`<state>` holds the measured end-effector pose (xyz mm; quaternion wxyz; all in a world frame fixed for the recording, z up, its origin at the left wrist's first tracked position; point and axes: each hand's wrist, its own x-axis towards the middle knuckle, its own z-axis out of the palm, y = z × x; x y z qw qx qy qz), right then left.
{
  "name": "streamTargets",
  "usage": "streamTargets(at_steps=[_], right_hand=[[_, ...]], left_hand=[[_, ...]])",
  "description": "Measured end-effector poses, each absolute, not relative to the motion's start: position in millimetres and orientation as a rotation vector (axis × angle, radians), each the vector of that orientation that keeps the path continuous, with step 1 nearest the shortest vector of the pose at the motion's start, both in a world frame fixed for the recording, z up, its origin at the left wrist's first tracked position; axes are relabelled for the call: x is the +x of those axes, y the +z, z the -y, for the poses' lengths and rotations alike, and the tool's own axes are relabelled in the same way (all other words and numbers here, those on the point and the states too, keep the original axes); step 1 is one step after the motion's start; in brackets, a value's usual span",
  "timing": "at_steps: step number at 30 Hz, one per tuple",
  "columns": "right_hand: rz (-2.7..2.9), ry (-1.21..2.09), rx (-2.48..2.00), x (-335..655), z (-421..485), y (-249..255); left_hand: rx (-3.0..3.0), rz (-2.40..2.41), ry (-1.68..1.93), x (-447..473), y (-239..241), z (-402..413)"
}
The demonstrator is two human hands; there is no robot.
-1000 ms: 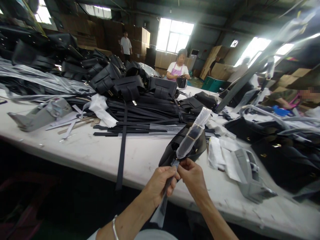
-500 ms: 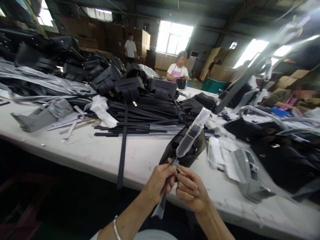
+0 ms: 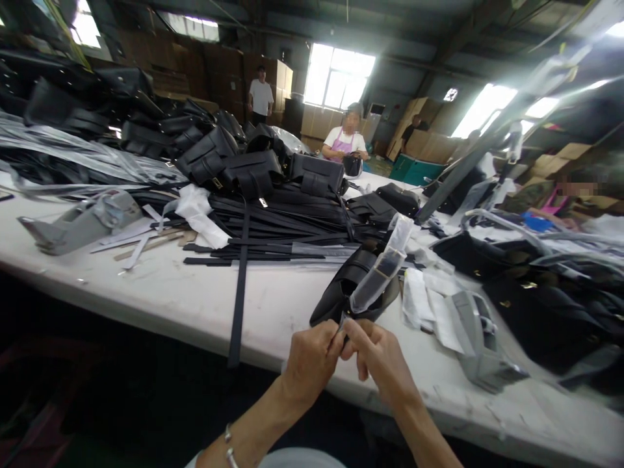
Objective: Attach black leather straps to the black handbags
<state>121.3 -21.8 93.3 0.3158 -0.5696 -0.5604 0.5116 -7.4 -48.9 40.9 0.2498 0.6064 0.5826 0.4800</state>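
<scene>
A black handbag [image 3: 334, 292] lies at the table's front edge. Clear plastic film covers a wide strap with a metal buckle [image 3: 379, 278] that slants up across the bag. Just in front of the bag, my left hand [image 3: 312, 359] is closed on a narrow plastic-wrapped strap [image 3: 343, 322]. My right hand [image 3: 379, 356] pinches the same strap, thumb on top, its fingertips touching those of the left. Most of the strap is hidden behind my fingers. A silver bangle circles my left wrist.
Black straps [image 3: 292, 224] lie stacked behind the bag, with a heap of black bags [image 3: 253, 170] beyond. Grey tape dispensers stand at left [image 3: 82, 221] and right [image 3: 487, 344]. More black bags [image 3: 541, 299] fill the right side. A person in a purple apron [image 3: 345, 143] works across the table.
My left hand has turned back-up over the strap, and the strap's hanging end has gone from sight. The right hand's fingers have shifted, thumb now on top.
</scene>
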Motion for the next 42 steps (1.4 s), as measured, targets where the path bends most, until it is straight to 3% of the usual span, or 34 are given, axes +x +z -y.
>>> streamTargets(at_steps=[4, 15, 23, 31, 38, 42], right_hand=[[1.557, 1.153, -1.607, 122.5, 15.2, 99.9], [1.185, 1.512, -1.268, 120.8, 12.6, 65.6], [1.051, 1.825, -1.233, 118.6, 8.2, 57.3], [1.22, 1.476, -1.415, 137.0, 4.9, 33.3], [1.325, 0.892, -1.509, 220.8, -60.1, 72.0], [1.41, 0.721, -1.481, 235.9, -124.2, 91.9]], left_hand=[[1.582, -1.495, 1.346, -10.5, 44.0, 50.5], [0.803, -0.954, 1.197, -8.0, 41.0, 45.5], [0.661, -0.736, 1.104, -17.5, 36.2, 40.0], [0.715, -0.927, 1.06, -20.7, 44.9, 35.0], [0.776, -0.992, 1.048, -28.9, 40.1, 21.6], [0.853, -1.121, 1.014, -35.7, 22.2, 19.7]])
